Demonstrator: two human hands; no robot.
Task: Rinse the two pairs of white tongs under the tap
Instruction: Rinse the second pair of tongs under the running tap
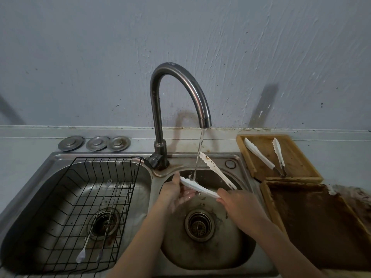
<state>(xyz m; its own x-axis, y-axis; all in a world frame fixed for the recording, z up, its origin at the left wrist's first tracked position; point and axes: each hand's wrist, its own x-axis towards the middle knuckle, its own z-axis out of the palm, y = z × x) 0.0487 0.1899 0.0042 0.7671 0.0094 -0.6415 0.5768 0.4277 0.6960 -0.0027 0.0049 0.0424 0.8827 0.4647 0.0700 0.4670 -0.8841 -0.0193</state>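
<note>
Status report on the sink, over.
Right hand grips the tongs at the hinge end; left hand rubs the lower arm under the running tap. Second tongs on the wooden tray. Nothing in the way.

Two pairs of white tongs (pixel 208 177) (pixel 267 157), two wooden trays (pixel 301 177) (pixel 267 199), three metal lids (pixel 71 143) (pixel 97 143) (pixel 118 144)

We've got decent room in the right basin (pixel 208 247): the floor around its drain (pixel 199 225) is bare, so there's space under our hands. Up top it's tighter, since the tap (pixel 180 93) arches over the back rim and its water stream (pixel 198 155) drops right where the spread tongs (pixel 208 181) sit between our left hand (pixel 176 195) and right hand (pixel 239 205). The left basin is mostly blocked by a black wire rack (pixel 84 197) with skewers in it. On the right, two wooden trays (pixel 279 155) crowd the table edge, the far one holding the second tongs (pixel 269 155).
</note>
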